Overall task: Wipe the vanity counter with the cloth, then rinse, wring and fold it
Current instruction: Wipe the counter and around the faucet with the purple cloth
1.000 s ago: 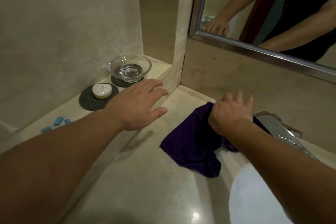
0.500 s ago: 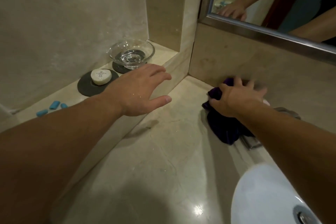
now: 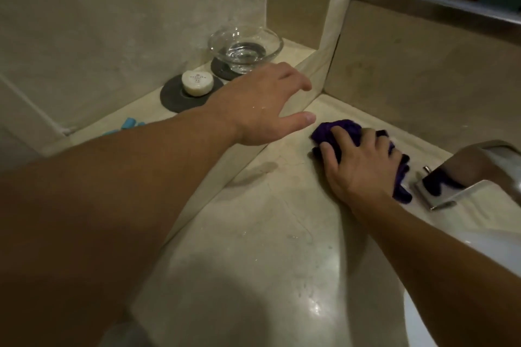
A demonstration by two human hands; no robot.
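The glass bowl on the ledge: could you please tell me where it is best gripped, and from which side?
Probably by its near rim, pinched from above, coming from the counter side: the glass bowl stands upright on a dark coaster, a wall close behind it. It seems to hold water, so keep it level. The left hand hovers nearest.

Marble counter: bunched purple cloth, chrome faucet base.
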